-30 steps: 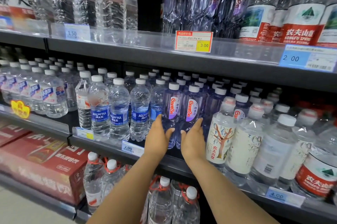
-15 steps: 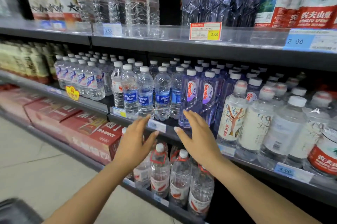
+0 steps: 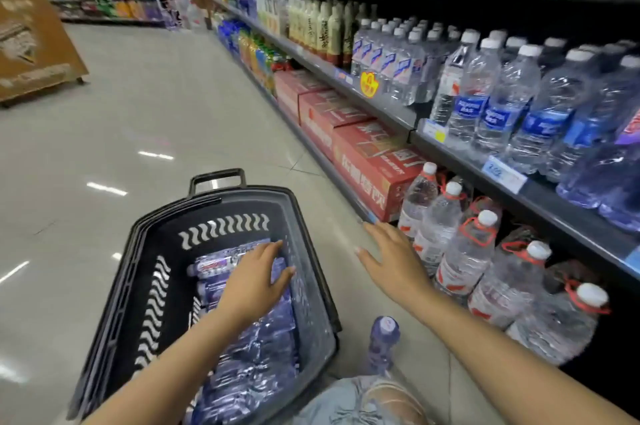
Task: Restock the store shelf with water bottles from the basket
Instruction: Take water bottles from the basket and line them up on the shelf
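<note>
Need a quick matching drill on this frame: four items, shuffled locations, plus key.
Items:
1. left hand
2. right hand
3. lone purple bottle
4. red cartons

Places:
A. bottom shelf, beside the handled jugs
B. upright on the floor, right of the basket
C. on the purple bottles inside the basket
D. open over the floor, between basket and shelf

Pairs: 1-C, 2-D, 3-B, 4-A

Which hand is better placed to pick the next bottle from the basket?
Left. The left hand already rests, open, on the purple bottles inside the basket; the right hand hovers outside it.
</note>
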### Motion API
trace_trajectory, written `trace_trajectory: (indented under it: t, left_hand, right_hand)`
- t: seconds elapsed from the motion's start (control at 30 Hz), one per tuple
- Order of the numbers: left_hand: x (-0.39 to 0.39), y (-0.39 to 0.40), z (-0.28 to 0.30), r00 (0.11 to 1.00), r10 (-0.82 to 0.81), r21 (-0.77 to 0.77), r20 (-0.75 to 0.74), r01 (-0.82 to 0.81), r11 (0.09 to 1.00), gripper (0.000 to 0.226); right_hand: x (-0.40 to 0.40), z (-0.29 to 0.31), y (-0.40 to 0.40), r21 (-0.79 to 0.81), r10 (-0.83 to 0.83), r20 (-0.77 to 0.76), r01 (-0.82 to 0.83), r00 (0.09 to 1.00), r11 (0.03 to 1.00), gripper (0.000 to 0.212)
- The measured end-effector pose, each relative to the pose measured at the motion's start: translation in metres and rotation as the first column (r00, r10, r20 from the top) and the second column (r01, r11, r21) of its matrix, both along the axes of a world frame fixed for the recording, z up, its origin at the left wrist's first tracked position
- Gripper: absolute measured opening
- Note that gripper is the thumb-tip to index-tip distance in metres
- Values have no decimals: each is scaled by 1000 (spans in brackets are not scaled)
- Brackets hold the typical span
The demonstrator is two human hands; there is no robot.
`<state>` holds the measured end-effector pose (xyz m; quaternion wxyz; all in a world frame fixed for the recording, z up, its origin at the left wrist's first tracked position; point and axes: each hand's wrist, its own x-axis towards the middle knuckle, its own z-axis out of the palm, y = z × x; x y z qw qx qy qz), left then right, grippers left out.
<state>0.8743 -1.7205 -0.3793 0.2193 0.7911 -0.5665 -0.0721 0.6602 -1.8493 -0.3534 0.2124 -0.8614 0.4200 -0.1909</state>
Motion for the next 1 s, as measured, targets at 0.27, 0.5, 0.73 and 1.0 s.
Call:
trace_trajectory:
  t: [0.27,0.5,0.73,1.0]
  left_hand:
    - [31,128,-50,945,326,151,-15,-320,935,54]
    - [8,177,-67,873,484,149,63,-488,860,50]
    - [1,180,-66,854,485,189,187,-516,836,61]
    - [31,190,-66,878,426,201,217,-467,861,70]
  right_hand:
    - [51,-43,56,101,281,-148,-268,948,958,56]
    - [60,-77,80,24,423,-331,-440,844,898,58]
    - [58,-82,76,-2,441,-326,-467,836,884,60]
    - [71,-90,96,-26,385,-348,-419,855,908,62]
